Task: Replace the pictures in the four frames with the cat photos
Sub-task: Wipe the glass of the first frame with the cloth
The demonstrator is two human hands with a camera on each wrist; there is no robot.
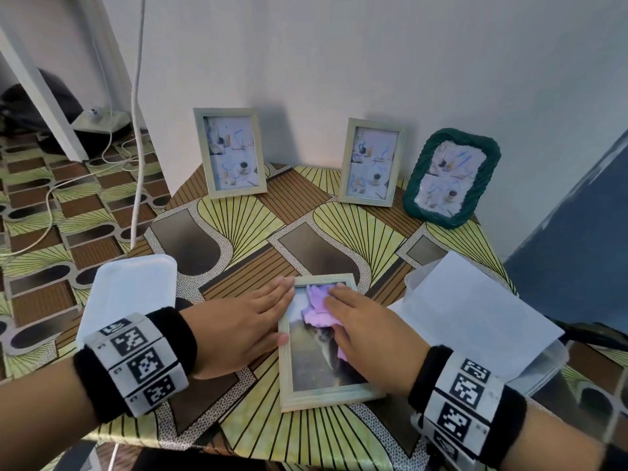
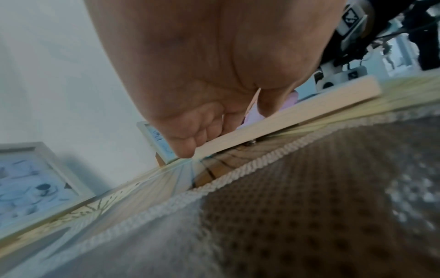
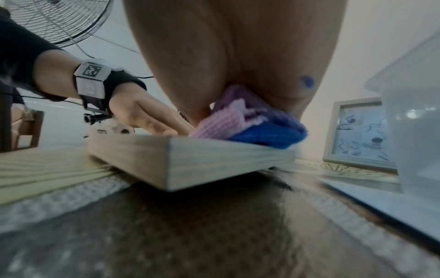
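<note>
A pale wooden frame [image 1: 326,397] lies flat near the table's front edge, face up, with a cat photo [image 1: 316,362] in it. My right hand [image 1: 353,314] presses a bunched purple cloth [image 1: 317,300] onto the upper glass with flat fingers. My left hand [image 1: 268,304] rests flat along the frame's left rail, its fingers straight. The right wrist view shows the cloth [image 3: 250,124] under my palm, on the frame [image 3: 190,159]. Against the wall stand two pale frames [image 1: 229,153] [image 1: 372,163] and a green wavy frame [image 1: 452,176], each holding a pale cup picture.
A white tray [image 1: 132,294] lies at the front left. A clear plastic box [image 1: 550,365] with white paper [image 1: 475,314] on it sits at the right. A white cable [image 1: 136,130] hangs past the table's left edge. A blue panel [image 1: 577,215] is to the right.
</note>
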